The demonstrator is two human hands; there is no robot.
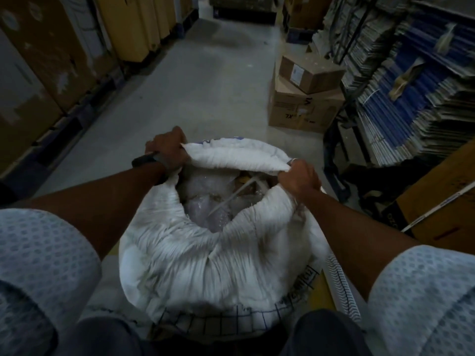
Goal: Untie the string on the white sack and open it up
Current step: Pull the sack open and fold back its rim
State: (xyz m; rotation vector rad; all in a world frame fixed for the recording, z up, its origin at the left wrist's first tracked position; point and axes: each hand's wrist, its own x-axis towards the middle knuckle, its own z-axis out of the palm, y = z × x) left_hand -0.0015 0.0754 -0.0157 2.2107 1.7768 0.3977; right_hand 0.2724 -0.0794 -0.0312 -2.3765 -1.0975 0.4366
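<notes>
White sack [205,258] sits at lower center of the frame, mouth already open, rim rolled down, clear plastic packets [205,209] visible inside. Left hand [168,152] is fisted on the rim at the mouth's upper left; right hand [299,179] is fisted on the rim at its right, so the opening's long axis runs left-right between them, both hands equally close. No tied string is visible, so further widening looks like pulling sideways and down.
</notes>
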